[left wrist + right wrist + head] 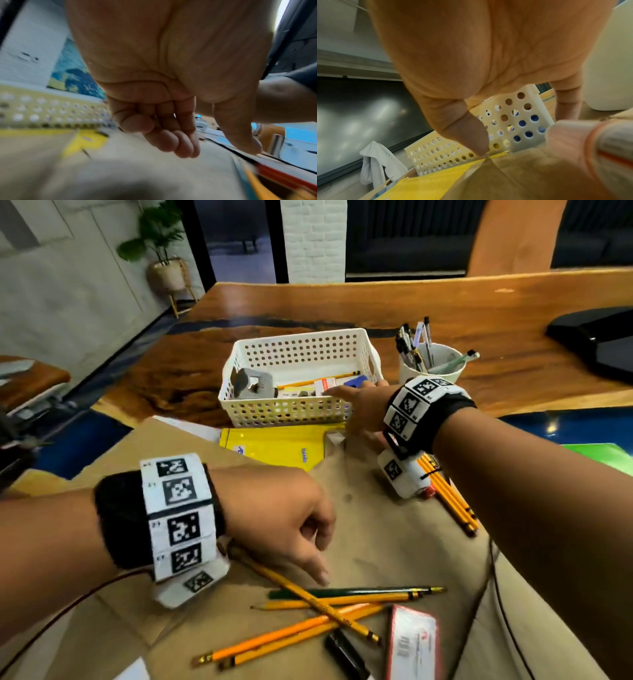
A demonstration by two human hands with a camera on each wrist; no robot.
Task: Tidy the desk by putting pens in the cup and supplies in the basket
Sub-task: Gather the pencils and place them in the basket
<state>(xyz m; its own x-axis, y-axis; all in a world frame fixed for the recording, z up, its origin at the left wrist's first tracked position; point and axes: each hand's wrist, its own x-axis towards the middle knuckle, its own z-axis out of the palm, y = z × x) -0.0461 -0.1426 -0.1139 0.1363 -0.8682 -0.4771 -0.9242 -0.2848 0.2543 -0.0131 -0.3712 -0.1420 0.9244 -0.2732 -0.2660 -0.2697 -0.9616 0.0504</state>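
Note:
The white perforated basket holds a grey tool, a pencil, a small box and a blue item. My right hand reaches over its right front corner with the fingers stretched over the rim. In the right wrist view the thumb points down outside the basket wall, and nothing shows in the hand. The white cup to the right holds several pens. My left hand hovers empty, fingers loosely curled, just above several crossed pencils on brown paper.
More yellow pencils lie under my right wrist. A red-and-white box and a black marker sit near the front edge. A yellow packet lies before the basket, a black stand at far right.

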